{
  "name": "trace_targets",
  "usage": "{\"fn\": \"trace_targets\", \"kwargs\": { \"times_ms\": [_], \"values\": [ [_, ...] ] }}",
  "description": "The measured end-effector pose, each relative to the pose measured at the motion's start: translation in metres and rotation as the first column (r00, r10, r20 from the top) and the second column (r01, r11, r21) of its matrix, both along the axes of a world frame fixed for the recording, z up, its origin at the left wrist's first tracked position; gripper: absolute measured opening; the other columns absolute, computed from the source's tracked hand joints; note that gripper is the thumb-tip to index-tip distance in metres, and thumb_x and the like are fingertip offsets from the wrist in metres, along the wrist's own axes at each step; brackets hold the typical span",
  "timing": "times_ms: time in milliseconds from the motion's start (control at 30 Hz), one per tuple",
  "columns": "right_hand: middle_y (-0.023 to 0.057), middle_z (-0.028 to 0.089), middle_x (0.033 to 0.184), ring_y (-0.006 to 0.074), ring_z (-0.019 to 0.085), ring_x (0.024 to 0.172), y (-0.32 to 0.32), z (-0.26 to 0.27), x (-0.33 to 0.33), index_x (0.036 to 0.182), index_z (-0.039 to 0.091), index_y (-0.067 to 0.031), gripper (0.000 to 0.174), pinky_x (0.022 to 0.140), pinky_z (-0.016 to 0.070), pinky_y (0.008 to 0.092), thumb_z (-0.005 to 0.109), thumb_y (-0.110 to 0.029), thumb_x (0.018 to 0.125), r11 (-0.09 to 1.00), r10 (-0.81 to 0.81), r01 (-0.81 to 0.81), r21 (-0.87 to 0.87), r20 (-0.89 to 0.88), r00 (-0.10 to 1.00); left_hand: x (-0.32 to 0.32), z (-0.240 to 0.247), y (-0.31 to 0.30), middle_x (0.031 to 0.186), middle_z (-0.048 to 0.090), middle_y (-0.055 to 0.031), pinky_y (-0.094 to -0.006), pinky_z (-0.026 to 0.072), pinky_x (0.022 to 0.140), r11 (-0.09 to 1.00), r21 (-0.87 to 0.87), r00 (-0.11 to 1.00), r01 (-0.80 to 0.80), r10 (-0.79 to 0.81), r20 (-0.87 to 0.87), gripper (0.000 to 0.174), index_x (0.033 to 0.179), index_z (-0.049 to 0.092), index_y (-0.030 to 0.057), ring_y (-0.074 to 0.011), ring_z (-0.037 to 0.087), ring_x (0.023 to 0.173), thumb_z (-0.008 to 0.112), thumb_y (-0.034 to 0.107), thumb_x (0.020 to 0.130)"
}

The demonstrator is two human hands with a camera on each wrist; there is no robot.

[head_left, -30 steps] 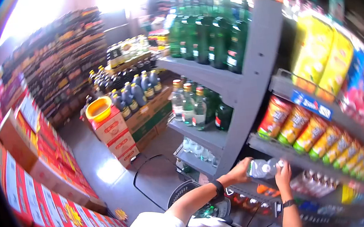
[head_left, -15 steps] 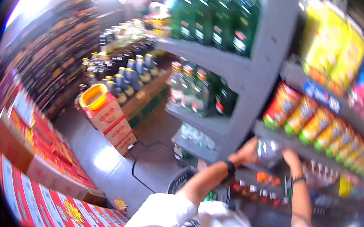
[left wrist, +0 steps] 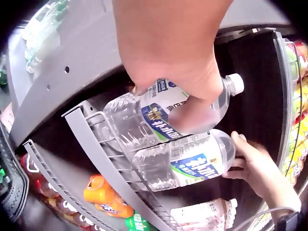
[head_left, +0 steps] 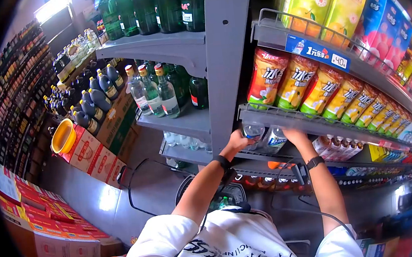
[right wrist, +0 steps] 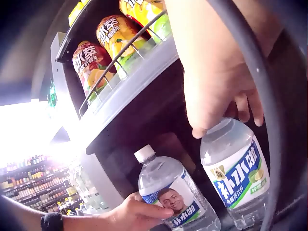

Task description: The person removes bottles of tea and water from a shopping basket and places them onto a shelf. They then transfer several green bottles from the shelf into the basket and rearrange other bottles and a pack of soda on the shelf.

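Observation:
Two clear plastic drink bottles with blue-and-white labels stand side by side on a shelf behind a wire rail. My left hand [head_left: 237, 142] grips the left bottle [right wrist: 178, 192] round its body, thumb across the label; its white cap shows. My right hand [right wrist: 221, 82] holds the right bottle [right wrist: 236, 178] from above at its neck, hiding the cap. In the left wrist view the right bottle [left wrist: 185, 161] leans close beside the left bottle [left wrist: 139, 120], and the fingers of my right hand [left wrist: 255, 166] are at its top.
Above is a shelf of tea bottles [head_left: 320, 89] with a price strip [head_left: 318, 52]. A grey post [head_left: 230, 50] and green glass bottles [head_left: 168, 7] stand left. Orange bottles [left wrist: 106, 195] lie on a lower shelf. A black basket [head_left: 232, 191] is below; stacked cartons [head_left: 90, 150] stand left.
The head view has turned right and come closer to the shelves. Both hands have moved in to the shelf under the tea bottles with the clear bottles.

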State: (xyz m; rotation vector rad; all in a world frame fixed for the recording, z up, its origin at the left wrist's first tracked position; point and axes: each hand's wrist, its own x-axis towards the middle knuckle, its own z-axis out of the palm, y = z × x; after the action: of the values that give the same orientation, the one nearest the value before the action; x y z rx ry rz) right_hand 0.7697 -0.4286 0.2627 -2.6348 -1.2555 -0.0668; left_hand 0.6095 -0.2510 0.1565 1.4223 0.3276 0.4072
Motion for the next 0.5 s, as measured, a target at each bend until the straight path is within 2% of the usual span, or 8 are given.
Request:
{"fn": "trace_targets", "kwargs": {
  "times_ms": [100,267,300,367,400,433,467,500],
  "values": [
    [0.018,0.06,0.123,0.0385,0.053,0.116,-0.002,-0.025,0.012,0.117,0.063,-0.0099,0.038,0.1,0.0401,0.048,0.049,-0.034,0.092,0.997,0.027,-0.029,0.071,0.033,0.999,-0.011,0.035,-0.005,0.099,0.068,-0.0048,-0.0303,0.049,0.086,0.999,0.041,0.994,0.023,-0.019,-0.109,0.052,0.113,0.06,0.0024,-0.0164,0.063,0.094,0.069,-0.005,0.062],
    [0.0188,0.062,0.118,0.0393,0.053,0.114,-0.003,-0.024,0.004,0.114,0.065,-0.0074,0.035,0.103,0.0364,0.0484,0.051,-0.03,0.09,0.988,0.037,-0.035,0.153,-0.012,0.999,0.002,-0.002,0.007,0.099,0.067,-0.0027,-0.0301,0.0491,0.085,0.998,0.059,0.999,0.023,-0.021,-0.037,0.044,0.112,0.063,0.0036,-0.0152,0.062,0.091,0.071,0.003,0.069],
    [0.0188,0.063,0.116,0.0391,0.054,0.114,-0.001,-0.024,0.003,0.112,0.065,-0.0072,0.034,0.103,0.0364,0.0487,0.051,-0.029,0.09,0.99,0.025,-0.03,0.137,0.037,0.999,0.006,-0.008,0.007,0.1,0.067,-0.0021,-0.0302,0.0494,0.085,0.996,0.09,1.0,0.006,-0.005,-0.006,0.041,0.112,0.064,0.0042,-0.0152,0.061,0.09,0.073,0.006,0.071],
    [0.0186,0.064,0.113,0.0387,0.055,0.112,0.007,-0.029,-0.002,0.11,0.067,-0.0069,0.033,0.102,0.0363,0.0492,0.051,-0.027,0.089,0.993,0.019,-0.035,0.111,0.14,0.99,0.008,-0.003,0.007,0.099,0.068,-0.0032,-0.0308,0.0507,0.083,0.987,-0.048,0.988,0.153,-0.151,0.041,0.039,0.111,0.066,0.0055,-0.0162,0.062,0.09,0.075,0.016,0.074],
    [0.0174,0.066,0.109,0.0346,0.059,0.103,0.003,-0.055,0.018,0.113,0.065,-0.0056,0.032,0.093,0.0425,0.0452,0.05,-0.022,0.09,0.99,0.141,-0.129,-0.064,0.266,0.954,0.006,0.001,0.009,0.098,0.068,-0.0037,-0.0311,0.0513,0.082,0.971,-0.107,0.976,0.213,-0.207,0.068,0.038,0.11,0.067,0.0062,-0.0168,0.063,0.089,0.076,0.021,0.076],
    [0.0162,0.067,0.105,0.0305,0.063,0.095,-0.003,-0.083,0.04,0.116,0.064,-0.0044,0.032,0.084,0.0486,0.0411,0.048,-0.017,0.09,0.95,0.285,-0.206,-0.234,0.385,0.878,0.007,-0.002,0.004,0.099,0.069,-0.0074,-0.0321,0.0522,0.08,0.978,0.14,0.98,0.151,-0.13,-0.153,0.047,0.11,0.067,0.0052,-0.0195,0.064,0.088,0.077,0.032,0.073],
    [0.015,0.068,0.1,0.0264,0.067,0.087,-0.01,-0.112,0.061,0.118,0.062,-0.0032,0.033,0.075,0.0547,0.0371,0.047,-0.012,0.09,0.887,0.43,-0.264,-0.379,0.473,0.769,0.004,-0.004,0.007,0.098,0.069,-0.0103,-0.0329,0.0517,0.08,0.965,0.254,0.991,0.055,-0.022,-0.133,0.051,0.108,0.067,0.0025,-0.0218,0.065,0.088,0.078,0.036,0.071],
    [0.0179,0.067,0.106,0.0312,0.065,0.094,0.008,-0.101,0.05,0.116,0.064,-0.0052,0.031,0.082,0.0515,0.0428,0.046,-0.015,0.093,0.91,0.384,-0.406,-0.088,0.551,0.741,0.001,-0.008,0.009,0.097,0.069,-0.0132,-0.0337,0.0513,0.079,0.929,0.367,0.989,-0.046,0.093,-0.112,0.056,0.106,0.067,-0.0002,-0.0241,0.065,0.088,0.079,0.04,0.07]
  ]
}}
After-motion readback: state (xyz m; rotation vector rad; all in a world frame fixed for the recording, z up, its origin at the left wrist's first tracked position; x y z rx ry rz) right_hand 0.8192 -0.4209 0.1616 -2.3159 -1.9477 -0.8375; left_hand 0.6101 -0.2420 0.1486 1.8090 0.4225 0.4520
